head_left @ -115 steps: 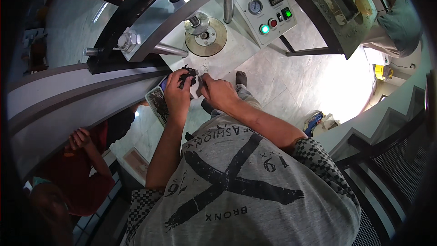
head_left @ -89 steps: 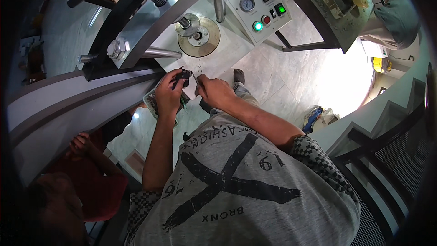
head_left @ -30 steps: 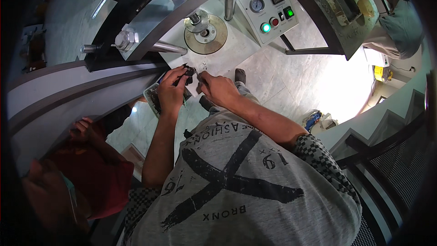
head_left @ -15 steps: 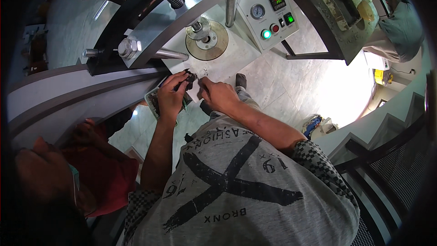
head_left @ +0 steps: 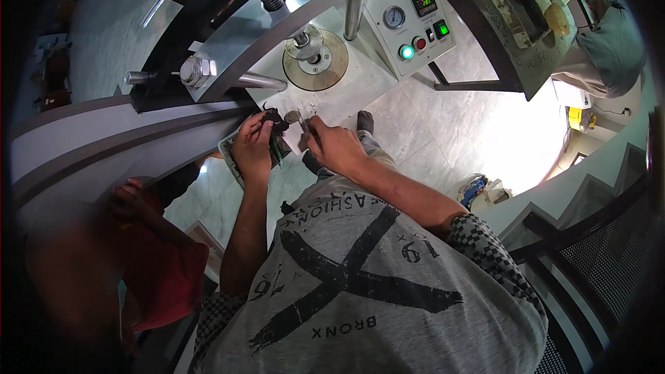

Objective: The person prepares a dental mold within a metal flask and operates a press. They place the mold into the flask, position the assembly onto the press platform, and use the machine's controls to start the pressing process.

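Observation:
Both of my hands work over the near edge of the press's pale base plate [head_left: 360,100]. My left hand [head_left: 252,151] is closed, fingertips pinching an irregular black piece [head_left: 275,122]. Just right of that piece, and apart from it, is a small tool with a round, grey-brown end [head_left: 294,117]. My right hand [head_left: 337,147] is closed on the tool's short shank, most of which the fingers hide. Dark crumbs lie on the plate beyond the right hand. Under my left hand is a shallow tray [head_left: 231,160] with a pale green rim; its contents are mostly hidden.
Beyond my hands, a metal screw press stands over a round platen [head_left: 332,77]. A control box [head_left: 409,24] with a gauge and lit buttons is to its right. Someone in a red top [head_left: 166,280] is close on my left; another person [head_left: 609,48] is at the far right.
My left hand has moved left and slightly down with the black piece, away from the right hand. The tool's round end now shows between them. The person on the left has shifted.

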`<state>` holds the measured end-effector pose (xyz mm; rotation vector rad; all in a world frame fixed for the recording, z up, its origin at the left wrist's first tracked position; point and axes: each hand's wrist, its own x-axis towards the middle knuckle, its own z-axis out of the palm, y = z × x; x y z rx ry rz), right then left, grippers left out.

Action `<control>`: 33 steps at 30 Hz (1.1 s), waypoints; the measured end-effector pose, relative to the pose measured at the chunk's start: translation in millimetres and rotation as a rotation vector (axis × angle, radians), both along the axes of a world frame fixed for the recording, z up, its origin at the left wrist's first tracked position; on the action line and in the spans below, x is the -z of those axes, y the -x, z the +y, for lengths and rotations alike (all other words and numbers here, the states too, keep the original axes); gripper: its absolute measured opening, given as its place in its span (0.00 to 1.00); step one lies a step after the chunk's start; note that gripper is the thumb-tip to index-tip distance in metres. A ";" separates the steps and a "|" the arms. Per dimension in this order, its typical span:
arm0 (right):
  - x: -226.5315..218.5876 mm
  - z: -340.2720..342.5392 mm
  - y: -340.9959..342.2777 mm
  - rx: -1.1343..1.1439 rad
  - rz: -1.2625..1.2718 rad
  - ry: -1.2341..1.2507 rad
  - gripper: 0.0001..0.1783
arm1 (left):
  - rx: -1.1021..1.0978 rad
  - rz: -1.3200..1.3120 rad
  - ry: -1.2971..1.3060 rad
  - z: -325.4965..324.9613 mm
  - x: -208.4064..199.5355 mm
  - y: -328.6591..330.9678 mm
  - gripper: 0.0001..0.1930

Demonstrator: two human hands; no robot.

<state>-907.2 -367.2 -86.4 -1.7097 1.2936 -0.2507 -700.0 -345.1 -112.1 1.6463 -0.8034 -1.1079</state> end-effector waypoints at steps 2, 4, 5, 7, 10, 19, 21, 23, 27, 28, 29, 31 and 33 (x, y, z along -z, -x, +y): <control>3.3 1.0 1.2 -0.011 -0.008 -0.004 0.16 | -0.032 -0.100 0.015 0.6 -9.3 7.5 0.15; 4.1 1.0 1.7 -0.027 -0.019 -0.008 0.16 | -0.022 -0.117 0.046 -0.8 -17.4 17.3 0.16; 3.2 0.1 1.6 -0.024 -0.016 -0.001 0.16 | -0.012 -0.134 0.077 -0.6 -19.7 20.7 0.16; 1.6 -0.1 0.6 -0.022 -0.012 0.007 0.16 | -0.009 -0.111 0.058 -0.3 -19.6 23.3 0.16; 0.2 1.2 -1.9 0.014 0.031 0.002 0.16 | 0.028 -0.166 0.026 3.4 -18.3 23.9 0.15; 6.0 4.1 -4.7 0.019 -0.016 -0.040 0.16 | 0.122 -0.252 0.009 1.7 -16.6 25.3 0.11; 11.5 4.8 -3.2 0.024 -0.057 -0.049 0.16 | 0.119 -0.220 0.005 1.1 -18.0 25.7 0.11; 7.2 3.5 -3.4 0.022 -0.051 -0.052 0.16 | 0.116 -0.238 -0.031 3.1 -17.4 25.2 0.13; 10.0 1.3 0.0 0.001 -0.004 -0.002 0.16 | 0.087 -0.243 -0.004 2.9 -11.4 28.4 0.15; 3.9 -0.2 1.3 -0.003 -0.005 -0.003 0.16 | 0.113 -0.351 0.022 5.5 -10.8 28.7 0.16; -5.2 -2.2 3.6 -0.005 0.031 -0.003 0.17 | 0.139 -0.459 0.048 8.4 -10.3 28.8 0.17; -9.2 -3.1 6.0 -0.007 0.067 -0.003 0.17 | 0.175 -0.556 0.099 11.2 -12.7 30.3 0.17; -4.6 -2.1 7.6 -0.005 0.064 0.009 0.17 | 0.215 -0.651 0.153 13.8 -14.4 31.3 0.18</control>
